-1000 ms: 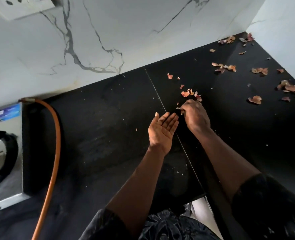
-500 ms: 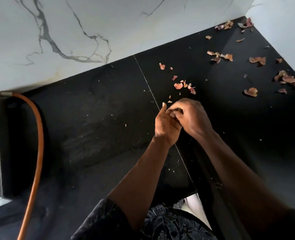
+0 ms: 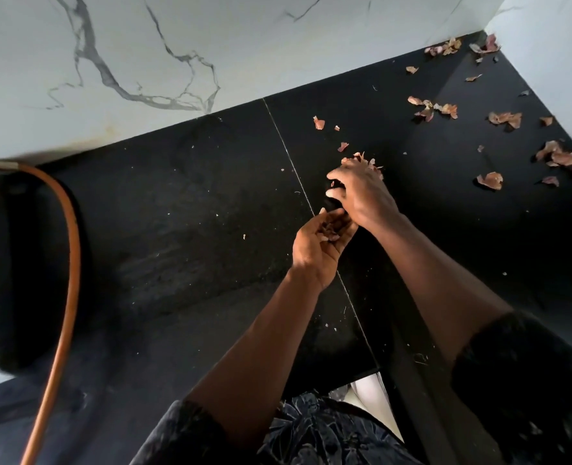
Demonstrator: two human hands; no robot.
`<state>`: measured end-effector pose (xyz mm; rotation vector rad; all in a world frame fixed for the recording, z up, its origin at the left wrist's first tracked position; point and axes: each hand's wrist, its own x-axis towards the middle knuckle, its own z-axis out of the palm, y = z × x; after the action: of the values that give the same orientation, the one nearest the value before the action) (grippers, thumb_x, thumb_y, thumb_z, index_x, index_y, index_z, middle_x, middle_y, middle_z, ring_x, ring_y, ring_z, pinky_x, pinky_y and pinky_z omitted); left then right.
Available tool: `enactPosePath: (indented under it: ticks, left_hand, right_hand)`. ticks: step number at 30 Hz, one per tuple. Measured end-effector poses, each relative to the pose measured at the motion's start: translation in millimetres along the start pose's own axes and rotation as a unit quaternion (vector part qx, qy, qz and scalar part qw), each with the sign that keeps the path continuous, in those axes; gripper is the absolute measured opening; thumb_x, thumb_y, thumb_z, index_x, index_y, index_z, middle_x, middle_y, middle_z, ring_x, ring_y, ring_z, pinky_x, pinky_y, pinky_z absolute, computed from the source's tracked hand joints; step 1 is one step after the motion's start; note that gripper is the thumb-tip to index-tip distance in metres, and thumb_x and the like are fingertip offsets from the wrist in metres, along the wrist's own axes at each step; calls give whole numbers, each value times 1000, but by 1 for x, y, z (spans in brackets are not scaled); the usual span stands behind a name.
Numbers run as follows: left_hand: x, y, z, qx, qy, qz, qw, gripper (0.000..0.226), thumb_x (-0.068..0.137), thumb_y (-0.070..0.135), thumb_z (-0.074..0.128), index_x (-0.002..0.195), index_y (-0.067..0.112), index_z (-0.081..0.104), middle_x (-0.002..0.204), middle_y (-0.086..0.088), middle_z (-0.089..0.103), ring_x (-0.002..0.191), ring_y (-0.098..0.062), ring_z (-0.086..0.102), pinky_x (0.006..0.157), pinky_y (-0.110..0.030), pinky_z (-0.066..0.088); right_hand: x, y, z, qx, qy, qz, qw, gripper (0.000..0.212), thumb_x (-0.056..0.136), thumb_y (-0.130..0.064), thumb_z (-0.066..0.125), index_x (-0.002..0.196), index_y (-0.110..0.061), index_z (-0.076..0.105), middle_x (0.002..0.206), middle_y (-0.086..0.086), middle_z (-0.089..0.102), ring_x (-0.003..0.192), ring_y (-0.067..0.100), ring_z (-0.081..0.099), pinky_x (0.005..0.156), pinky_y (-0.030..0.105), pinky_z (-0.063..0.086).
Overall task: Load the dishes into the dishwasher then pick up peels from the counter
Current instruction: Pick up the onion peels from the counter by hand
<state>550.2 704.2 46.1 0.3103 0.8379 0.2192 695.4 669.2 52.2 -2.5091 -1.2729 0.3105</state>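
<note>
Hose (image 3: pixel 66 263) of orange rubber is seen curving down the far left of the black counter (image 3: pixel 177 213), well apart from the work, so no snag is expected there. Nearer the middle, beside the seam in the stone, the left grip (image 3: pixel 318 245) is held palm up and loosely cupped round the gathered peels (image 3: pixel 329 233). The cup is shallow and the scraps look dry and light, so some could be spilled back onto the counter if the palm is tilted. Just beyond it, the right grip (image 3: pixel 361 193) is lowered with its fingers curled over a small heap of peels (image 3: pixel 360 158). Whether anything is actually pinched cannot be told, since the fingertips are hidden behind the back of the grip. Brittle skin could be crumbled there by too hard a squeeze, and crumbs would be left behind. Further right, scattered peels (image 3: pixel 490 180) lie well apart from one another, and corner peels (image 3: pixel 445 47) sit against the wall. These could be overlooked, or brushed along the counter by the right sleeve (image 3: pixel 519 374) when a reach is made across. No dishwasher is in view.
</note>
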Motion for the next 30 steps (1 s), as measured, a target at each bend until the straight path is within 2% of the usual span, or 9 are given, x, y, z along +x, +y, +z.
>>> enactPosePath:
  ticks: [4, 7, 10, 13, 17, 22, 24, 27, 30]
  left_hand:
    - [-5, 0, -2, 8, -3, 3, 1000, 35, 105, 23, 49, 107, -7, 67, 102, -21, 72, 98, -30, 72, 90, -37, 59]
    - [-6, -1, -3, -10, -10, -2, 1000, 37, 105, 25, 49, 105, -7, 67, 102, -22, 72, 101, -32, 71, 93, -38, 58]
    - [-4, 0, -5, -21, -14, 1, 1000, 39, 105, 27, 49, 105, -7, 67, 100, -21, 72, 97, -31, 72, 90, -37, 60]
    - [-3, 0, -5, -38, -12, 7, 999, 41, 105, 29, 50, 112, -8, 65, 102, -21, 70, 98, -31, 70, 87, -37, 61]
    - [-1, -1, -4, -47, -15, -4, 999, 45, 105, 31, 48, 112, -10, 65, 107, -25, 69, 103, -34, 70, 92, -38, 60]
    - [4, 4, 3, -57, -15, -16, 998, 43, 106, 30, 47, 110, -9, 65, 115, -28, 68, 113, -38, 67, 100, -41, 55]
    - [9, 7, 10, -65, -13, -18, 998, 43, 106, 30, 46, 113, -8, 64, 118, -28, 67, 114, -37, 67, 102, -41, 53]
    - [18, 9, 21, -51, -7, -22, 998, 39, 106, 31, 46, 108, -3, 65, 103, -19, 70, 95, -27, 70, 91, -35, 58]
    - [21, 5, 26, -27, 3, -26, 999, 32, 105, 28, 47, 106, 0, 64, 95, -14, 68, 86, -22, 69, 83, -33, 59]
  right_hand:
    - [-4, 0, -6, -18, -7, -46, 999, 21, 92, -10, 70, 112, -8, 74, 115, 7, 68, 106, 21, 65, 83, 20, 38]
    - [-1, -2, -8, -31, -23, -56, 998, 24, 92, -5, 69, 115, -9, 73, 113, 7, 68, 100, 23, 66, 79, 23, 43]
    - [2, -6, -7, -50, -52, -72, 995, 26, 88, 5, 65, 109, -6, 75, 108, 9, 68, 92, 26, 67, 76, 30, 53]
    - [6, -11, -8, -62, -91, -82, 991, 21, 86, 6, 67, 104, -3, 73, 104, 10, 68, 87, 25, 68, 72, 31, 54]
    - [7, -4, -12, -47, -69, -27, 996, 11, 90, -6, 66, 94, -14, 73, 102, 7, 69, 94, 25, 64, 78, 36, 53]
    - [-4, 21, -41, 118, 35, 132, 983, 14, 83, -2, 75, 91, -13, 77, 97, 1, 75, 92, 12, 67, 96, 37, 54]
    - [-15, 12, -52, 161, 43, 102, 981, 15, 82, -1, 75, 90, -13, 77, 95, -2, 75, 93, 9, 68, 95, 36, 55]
    - [-37, -8, -49, 156, -2, 6, 988, 17, 83, 0, 73, 90, -15, 76, 93, -4, 74, 88, 5, 68, 90, 39, 58]
    - [-51, -13, -44, 128, -4, -10, 992, 17, 89, -4, 70, 99, -17, 76, 95, -6, 74, 83, 2, 68, 105, 43, 51]
